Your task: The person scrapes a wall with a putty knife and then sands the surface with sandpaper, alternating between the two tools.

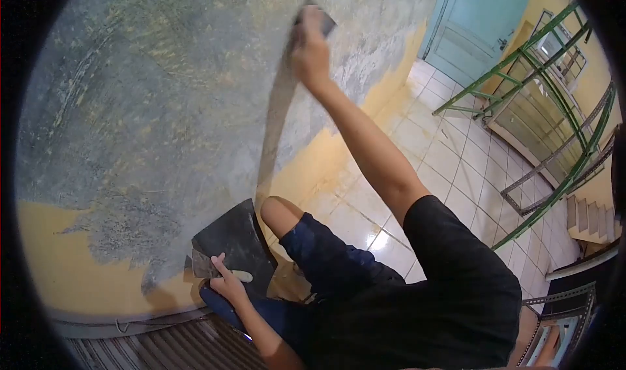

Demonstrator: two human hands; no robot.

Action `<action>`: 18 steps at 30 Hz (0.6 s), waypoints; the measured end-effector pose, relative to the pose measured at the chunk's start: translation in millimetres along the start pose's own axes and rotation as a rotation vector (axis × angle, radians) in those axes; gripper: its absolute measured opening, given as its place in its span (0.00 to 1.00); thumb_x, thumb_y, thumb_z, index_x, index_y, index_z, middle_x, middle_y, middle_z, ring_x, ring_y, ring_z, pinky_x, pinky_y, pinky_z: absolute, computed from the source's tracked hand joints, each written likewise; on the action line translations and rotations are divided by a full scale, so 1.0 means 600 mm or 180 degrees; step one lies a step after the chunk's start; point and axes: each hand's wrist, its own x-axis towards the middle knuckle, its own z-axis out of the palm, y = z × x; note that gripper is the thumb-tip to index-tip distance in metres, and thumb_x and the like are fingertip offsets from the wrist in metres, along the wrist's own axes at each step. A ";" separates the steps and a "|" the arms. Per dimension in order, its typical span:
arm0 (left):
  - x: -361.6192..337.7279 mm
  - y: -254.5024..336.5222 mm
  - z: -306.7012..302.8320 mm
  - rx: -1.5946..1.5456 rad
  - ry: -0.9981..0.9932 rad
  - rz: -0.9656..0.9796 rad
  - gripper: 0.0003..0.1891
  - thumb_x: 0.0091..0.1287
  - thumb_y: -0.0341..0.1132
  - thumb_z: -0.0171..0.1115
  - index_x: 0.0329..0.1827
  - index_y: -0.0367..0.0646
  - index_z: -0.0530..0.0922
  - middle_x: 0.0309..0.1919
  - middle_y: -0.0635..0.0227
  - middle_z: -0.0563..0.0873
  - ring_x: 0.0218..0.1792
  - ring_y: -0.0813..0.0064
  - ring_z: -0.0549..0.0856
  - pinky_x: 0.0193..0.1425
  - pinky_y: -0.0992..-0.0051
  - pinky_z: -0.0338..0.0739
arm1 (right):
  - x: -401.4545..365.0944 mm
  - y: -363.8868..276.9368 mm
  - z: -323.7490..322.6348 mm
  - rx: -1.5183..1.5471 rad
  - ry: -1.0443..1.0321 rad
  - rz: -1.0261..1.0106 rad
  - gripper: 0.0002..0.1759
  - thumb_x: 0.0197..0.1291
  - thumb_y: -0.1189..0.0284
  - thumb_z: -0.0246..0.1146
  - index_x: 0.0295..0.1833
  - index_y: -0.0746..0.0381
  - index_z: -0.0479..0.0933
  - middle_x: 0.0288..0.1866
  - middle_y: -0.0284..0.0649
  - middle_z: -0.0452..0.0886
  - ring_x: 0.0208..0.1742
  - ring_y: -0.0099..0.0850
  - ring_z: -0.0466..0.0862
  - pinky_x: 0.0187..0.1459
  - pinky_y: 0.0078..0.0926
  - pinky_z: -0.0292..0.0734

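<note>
My right hand [312, 57] is raised on an outstretched arm against the grey, patchy wall [176, 102]. Its fingers are closed around a dark flat piece [324, 21] pressed to the surface, the exact kind of which I cannot tell. Low on the left, my left hand [228, 284] grips a scraper [204, 265] with a wide metal blade and a pale handle. Behind that scraper a black pan-like piece [235, 243] leans near the wall, beside my bent knee [282, 215].
White floor tiles [450, 154] stretch to the right. A green metal frame [554, 76] stands there in front of a glazed cabinet [528, 115]. Farther back is a light blue door [479, 27]. Dark ridged slats [163, 344] run along the bottom left.
</note>
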 end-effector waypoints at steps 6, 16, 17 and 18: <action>0.008 -0.006 0.000 0.0023 -0.0040 -0.0018 0.31 0.85 0.55 0.55 0.53 0.31 0.91 0.46 0.48 0.94 0.46 0.58 0.89 0.59 0.62 0.79 | -0.044 -0.087 0.056 -0.0330 0.0164 -0.1217 0.37 0.64 0.84 0.57 0.81 0.66 0.68 0.82 0.56 0.71 0.85 0.55 0.66 0.82 0.49 0.66; 0.004 -0.026 -0.027 0.0039 0.0081 -0.0046 0.29 0.85 0.53 0.56 0.50 0.31 0.92 0.46 0.49 0.94 0.47 0.53 0.89 0.61 0.60 0.79 | 0.078 0.005 0.005 -0.0429 0.0464 -0.0715 0.35 0.67 0.78 0.60 0.80 0.68 0.68 0.79 0.62 0.72 0.81 0.61 0.69 0.79 0.48 0.71; 0.004 -0.022 -0.025 0.0045 0.0055 -0.0161 0.29 0.85 0.53 0.56 0.50 0.31 0.92 0.46 0.48 0.94 0.48 0.54 0.89 0.62 0.60 0.79 | 0.088 0.009 0.014 -0.0325 0.0792 -0.0080 0.34 0.68 0.77 0.59 0.80 0.69 0.68 0.80 0.62 0.70 0.82 0.62 0.68 0.80 0.49 0.69; 0.003 -0.026 -0.024 0.0039 0.0026 -0.0151 0.29 0.85 0.53 0.56 0.50 0.31 0.92 0.46 0.48 0.94 0.48 0.54 0.89 0.62 0.60 0.79 | 0.074 -0.024 0.031 -0.0396 0.0747 -0.0278 0.35 0.66 0.79 0.59 0.80 0.71 0.67 0.82 0.62 0.68 0.84 0.60 0.65 0.82 0.48 0.66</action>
